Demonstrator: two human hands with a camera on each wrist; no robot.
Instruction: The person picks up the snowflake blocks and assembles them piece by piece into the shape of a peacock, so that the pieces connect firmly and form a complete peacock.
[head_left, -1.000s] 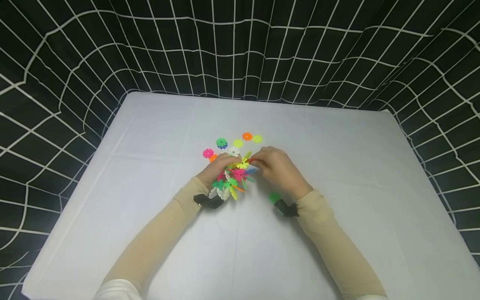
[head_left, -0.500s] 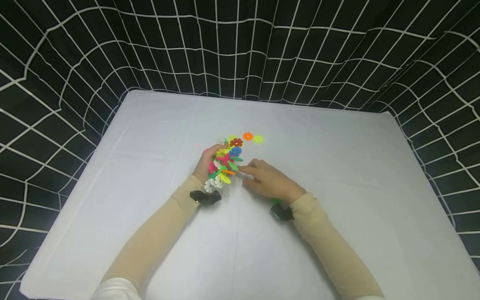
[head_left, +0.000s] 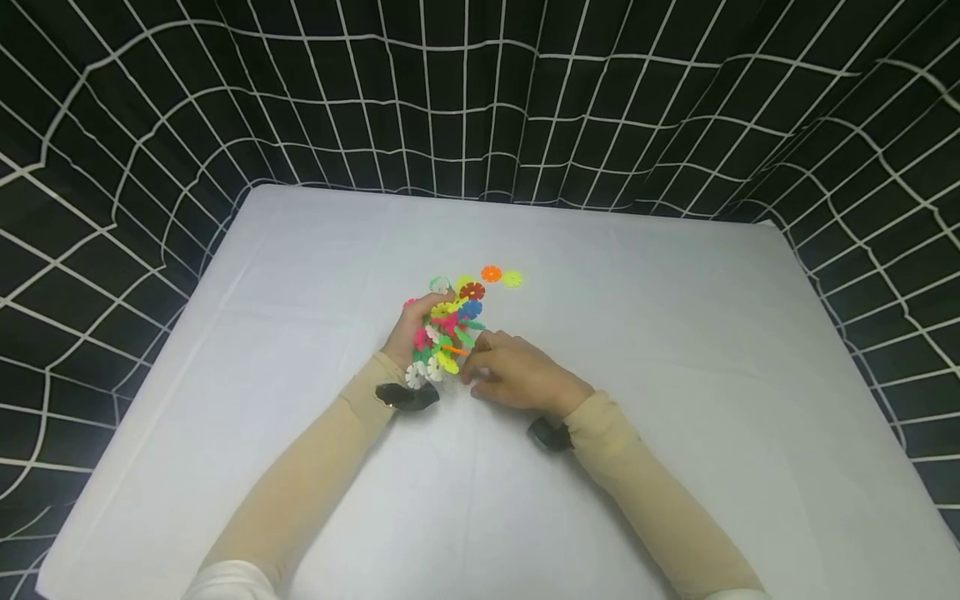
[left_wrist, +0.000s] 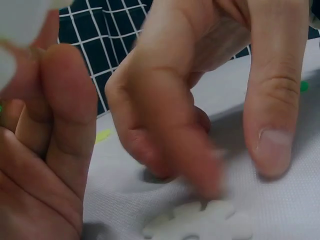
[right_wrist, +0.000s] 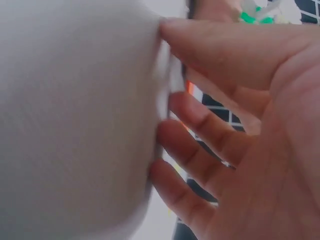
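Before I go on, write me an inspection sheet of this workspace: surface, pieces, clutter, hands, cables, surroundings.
Surface: white table, its covering faintly creased.
Pieces: multicoloured cluster of interlocked discs; white disc lying on the table; orange disc and yellow disc side by side beyond the cluster.
Clutter: nothing seen apart from discs.
Hands: the left hand holds the cluster; the right hand is above the white disc, fingers bent, contact unclear.
Cables: nothing seen.
Surroundings: black curtain with a white grid, behind and to both sides.
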